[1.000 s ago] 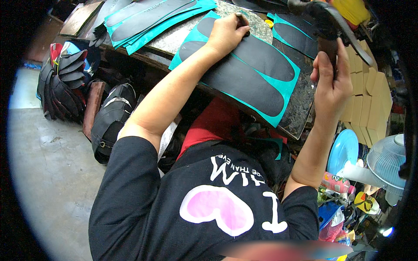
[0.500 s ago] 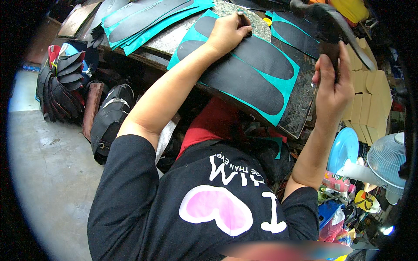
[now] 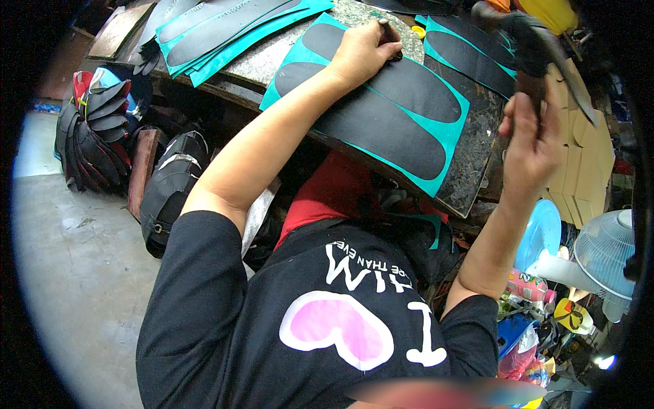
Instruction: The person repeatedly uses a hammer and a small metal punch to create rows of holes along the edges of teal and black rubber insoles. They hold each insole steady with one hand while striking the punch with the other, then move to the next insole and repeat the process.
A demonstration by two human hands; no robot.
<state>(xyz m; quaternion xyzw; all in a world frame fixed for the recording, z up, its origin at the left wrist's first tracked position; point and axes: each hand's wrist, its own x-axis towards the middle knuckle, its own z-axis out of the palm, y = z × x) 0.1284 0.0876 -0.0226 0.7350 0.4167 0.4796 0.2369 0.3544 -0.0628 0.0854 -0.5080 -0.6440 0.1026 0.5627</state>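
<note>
My left hand (image 3: 370,53) is closed around a short dark punch (image 3: 385,28), held over a teal sheet (image 3: 451,146) that bears black sole-shaped pieces (image 3: 381,131). The hand rests on the far part of the sheet. Off to the right, my right hand (image 3: 533,140) is raised and closed around the handle of a hammer (image 3: 533,51). Its dark head is long and curved, and is blurred by motion. The punch's lower tip is hidden by my fingers.
More teal sheets with black shapes (image 3: 225,34) are stacked at the far left of the bench; another sheet (image 3: 466,58) lies behind my right hand. Tan cardboard boxes (image 3: 579,150), a blue basin lid (image 3: 538,235) and a fan (image 3: 605,249) stand to the right. A black bag (image 3: 176,191) is below the bench.
My right hand and the hammer have moved a little to the right and down. My left hand has shifted slightly to the right with the punch.
</note>
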